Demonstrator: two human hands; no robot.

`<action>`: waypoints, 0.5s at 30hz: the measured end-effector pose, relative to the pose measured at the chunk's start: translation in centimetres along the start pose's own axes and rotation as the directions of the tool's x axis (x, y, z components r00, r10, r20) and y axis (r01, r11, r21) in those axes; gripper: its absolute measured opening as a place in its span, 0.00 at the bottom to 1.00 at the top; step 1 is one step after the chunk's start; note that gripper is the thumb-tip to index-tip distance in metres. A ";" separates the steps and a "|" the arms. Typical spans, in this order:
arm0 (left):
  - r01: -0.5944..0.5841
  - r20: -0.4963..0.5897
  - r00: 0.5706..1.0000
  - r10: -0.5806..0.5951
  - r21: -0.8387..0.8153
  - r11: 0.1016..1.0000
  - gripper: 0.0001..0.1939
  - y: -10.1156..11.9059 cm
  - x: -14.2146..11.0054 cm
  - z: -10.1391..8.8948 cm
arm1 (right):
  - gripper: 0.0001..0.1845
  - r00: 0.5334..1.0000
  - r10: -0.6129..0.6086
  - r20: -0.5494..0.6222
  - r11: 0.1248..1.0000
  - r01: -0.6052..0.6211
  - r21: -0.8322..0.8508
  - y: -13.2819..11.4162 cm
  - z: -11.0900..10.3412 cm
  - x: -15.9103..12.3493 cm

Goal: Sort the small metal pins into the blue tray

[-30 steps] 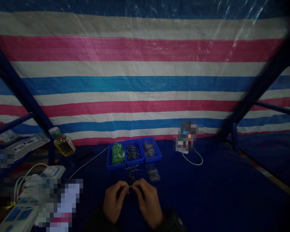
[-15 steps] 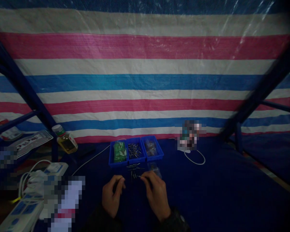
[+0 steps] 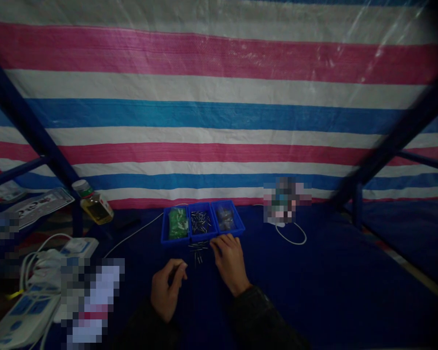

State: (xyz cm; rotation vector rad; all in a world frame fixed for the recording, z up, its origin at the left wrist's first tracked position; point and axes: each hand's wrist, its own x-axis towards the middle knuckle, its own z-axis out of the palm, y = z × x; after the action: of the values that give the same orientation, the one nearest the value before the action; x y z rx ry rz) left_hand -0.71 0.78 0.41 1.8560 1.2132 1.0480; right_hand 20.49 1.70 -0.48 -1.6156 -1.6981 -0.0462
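Striped pink, white and blue tarpaulin (image 3: 204,116) behind a dark blue cloth-covered work surface (image 3: 314,277). Your right hand (image 3: 229,262) rests palm-down, fingers loosely open, holding nothing visible, fingertips at the front wall of a blue plastic three-compartment tray (image 3: 200,237). Your left hand (image 3: 166,289) is curled, thumb against forefinger; cannot tell if anything is pinched. Loose thin metal pins (image 3: 197,249) lie between the hands, just ahead of the tray. Ahead of the grip, more metal pins (image 3: 200,222) fill the middle compartment, green packets (image 3: 178,223) the left, a clear plastic bag (image 3: 225,218) the right.
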 end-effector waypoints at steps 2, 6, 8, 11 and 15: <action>-0.008 -0.010 1.000 0.008 0.002 1.000 0.14 -0.1 0.0 0.0 | 0.10 0.997 -0.019 0.068 0.999 0.021 -0.036 -0.1 0.4 -0.4; -0.011 0.008 1.000 0.011 -0.007 1.000 0.14 -0.1 0.0 0.1 | 0.10 0.991 -0.007 0.131 0.995 0.020 -0.097 -0.5 1.4 -0.4; -0.012 0.009 1.000 0.012 -0.006 1.000 0.14 -0.1 0.0 0.1 | 0.11 0.991 -0.007 0.133 0.995 0.021 -0.103 -0.7 1.9 -0.5; -0.009 0.000 1.000 0.009 -0.012 1.000 0.15 -0.1 0.0 0.1 | 0.13 0.993 0.001 0.118 0.995 0.011 -0.102 -0.9 2.2 -0.7; -0.010 -0.014 1.000 0.010 -0.025 1.000 0.16 -0.3 0.0 0.2 | 0.14 0.996 0.009 0.084 0.998 -0.003 -0.069 -1.3 1.8 -0.9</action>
State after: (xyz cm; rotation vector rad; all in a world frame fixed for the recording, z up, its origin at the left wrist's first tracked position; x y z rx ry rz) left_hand -0.64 0.85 0.10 1.8401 1.1940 1.0782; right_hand 18.38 1.61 -1.56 -1.6940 -1.7728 -0.0343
